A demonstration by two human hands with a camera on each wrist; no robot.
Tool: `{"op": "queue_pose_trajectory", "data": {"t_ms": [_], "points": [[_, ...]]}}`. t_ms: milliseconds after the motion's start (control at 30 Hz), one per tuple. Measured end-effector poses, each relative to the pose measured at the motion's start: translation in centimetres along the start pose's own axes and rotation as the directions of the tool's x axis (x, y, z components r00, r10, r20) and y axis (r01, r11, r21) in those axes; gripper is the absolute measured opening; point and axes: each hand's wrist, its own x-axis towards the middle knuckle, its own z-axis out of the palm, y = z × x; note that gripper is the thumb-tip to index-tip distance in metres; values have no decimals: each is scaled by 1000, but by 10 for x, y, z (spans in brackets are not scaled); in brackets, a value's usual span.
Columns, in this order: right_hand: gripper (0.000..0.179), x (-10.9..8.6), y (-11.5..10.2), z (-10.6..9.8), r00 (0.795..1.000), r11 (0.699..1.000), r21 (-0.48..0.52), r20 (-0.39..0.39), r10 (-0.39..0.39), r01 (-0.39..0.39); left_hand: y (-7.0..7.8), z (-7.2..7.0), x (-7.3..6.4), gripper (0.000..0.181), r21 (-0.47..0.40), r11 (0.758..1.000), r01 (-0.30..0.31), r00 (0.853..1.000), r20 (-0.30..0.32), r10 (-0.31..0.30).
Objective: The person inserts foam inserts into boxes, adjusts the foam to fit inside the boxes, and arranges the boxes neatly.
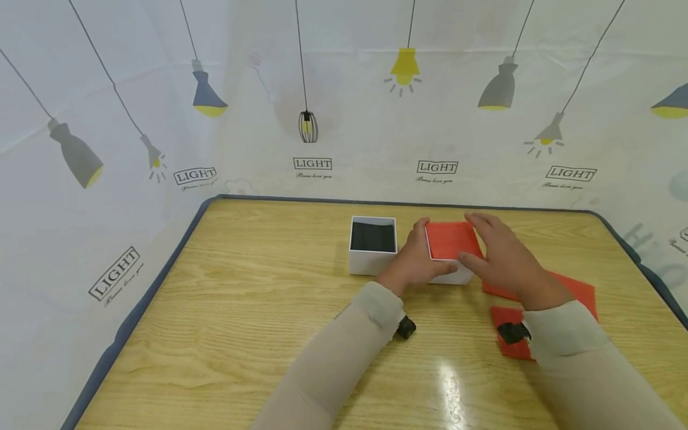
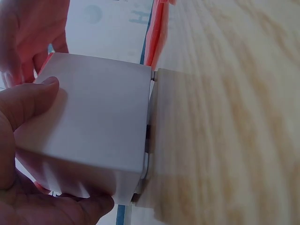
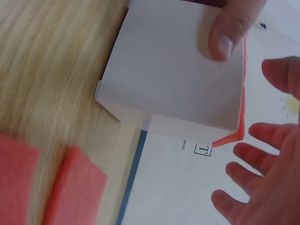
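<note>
My left hand (image 1: 416,260) grips a white square box (image 2: 93,108) from its left side, with the thumb along the near face and the fingers around the left face. A red felt-like piece (image 1: 454,239) covers the box's top, and a bit of it sticks out past the rim in the right wrist view. Over the box's right side is my right hand (image 1: 505,260), fingers spread and holding nothing; in the right wrist view its fingertips (image 3: 225,201) stand apart from the box. To the left stands a second white box (image 1: 371,261) with black material (image 1: 372,237) inside.
On the wooden table (image 1: 242,310), a larger red piece (image 1: 580,292) and a smaller red piece (image 1: 510,349) lie beneath my right forearm, partly hidden. A white curtain (image 1: 360,77) printed with lamps encloses the table's back and sides.
</note>
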Motion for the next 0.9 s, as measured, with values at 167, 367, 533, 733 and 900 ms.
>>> {"op": "queue_pose_trajectory", "data": {"t_ms": [167, 367, 533, 733, 900], "points": [[82, -13, -8, 3, 993, 982, -149, 38, -114, 118, -1, 0, 1, 114, 4, 1000, -19, 1000, 5, 19], [81, -22, -12, 8, 985, 957, -242, 108, -137, 160, -2, 1, 1, 115, 7, 1000, -22, 1000, -10, 22], [81, -24, -16, 10, 979, 944, -274, 134, -151, 183, -3, 1, 1, 115, 16, 1000, -23, 1000, -15, 23], [78, -24, -19, 11, 975, 939, -275, 133, -178, 209, -3, 1, 1, 114, 20, 1000, -13, 1000, -18, 14], [75, -23, -21, 12, 972, 940, -261, 135, -192, 221, -2, 0, 0, 112, 3, 1000, -7, 1000, -14, 7]]}}
